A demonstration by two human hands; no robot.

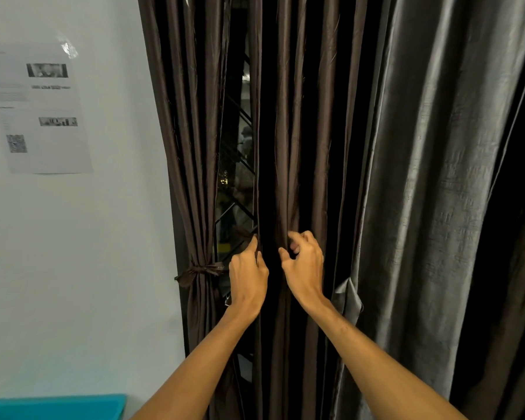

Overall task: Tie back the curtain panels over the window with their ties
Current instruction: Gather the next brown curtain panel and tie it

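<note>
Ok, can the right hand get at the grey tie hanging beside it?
Probably yes: the grey tie hangs uncovered just right of the wrist, though the right hand must first release the brown curtain folds.

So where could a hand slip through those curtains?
Only the narrow gap between the tied panel and the loose brown panel, above the left hand; a grille sits behind it. Rightward, the grey curtain crowds in.

The brown curtain panel (pixel 285 147) hides fingertips of the left hand (pixel 249 277), the taped sheet (pixel 49 140) is unreadably blurred, and the bottom edge cuts the teal bin (pixel 55 407).
</note>
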